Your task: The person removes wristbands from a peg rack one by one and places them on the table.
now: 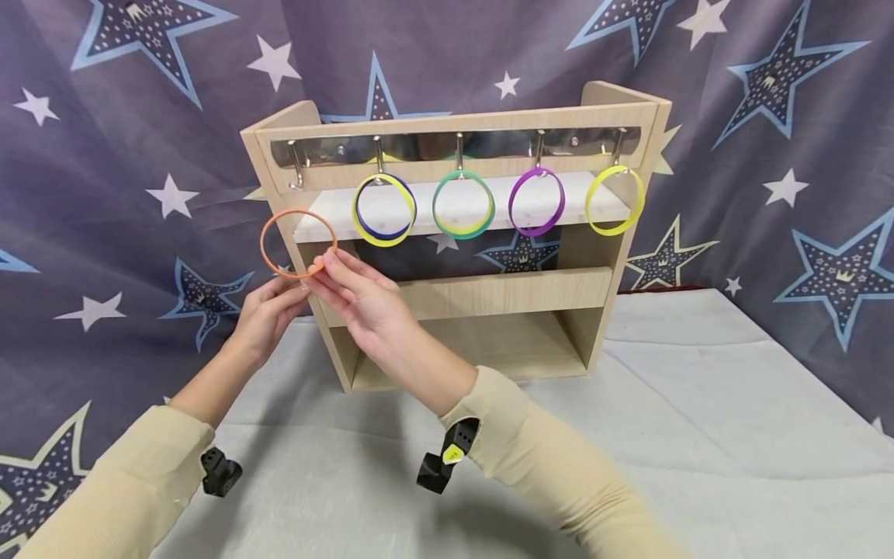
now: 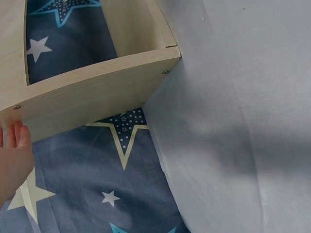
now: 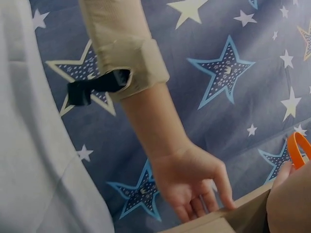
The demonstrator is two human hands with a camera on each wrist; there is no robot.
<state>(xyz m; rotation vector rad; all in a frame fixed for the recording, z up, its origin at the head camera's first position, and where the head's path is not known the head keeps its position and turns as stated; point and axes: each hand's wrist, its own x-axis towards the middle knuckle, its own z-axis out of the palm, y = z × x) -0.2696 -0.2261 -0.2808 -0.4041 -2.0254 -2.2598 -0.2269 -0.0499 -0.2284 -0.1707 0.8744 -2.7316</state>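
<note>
My right hand (image 1: 370, 307) pinches a thin orange ring (image 1: 262, 237) at its lower right edge, in front of the wooden rack's left side. The ring stands upright, below the leftmost metal hook (image 1: 296, 175) and apart from it. In the right wrist view, part of the orange ring (image 3: 294, 151) shows above the right hand (image 3: 291, 199) at the right edge. My left hand (image 1: 268, 314) is just left of the right one. Both wrist views show the left hand (image 2: 14, 158) with its fingertips at the rack's side panel (image 2: 92, 92), not around the ring.
A metal hook strip (image 1: 419, 146) runs along the wooden rack (image 1: 503, 291). Other hooks carry a yellow ring (image 1: 358, 221) with a blue one, a green ring (image 1: 436, 203), a purple ring (image 1: 536, 230) and another yellow ring (image 1: 639, 198). Grey cloth (image 1: 698, 435) covers the table; a star-patterned curtain (image 1: 447, 46) hangs behind.
</note>
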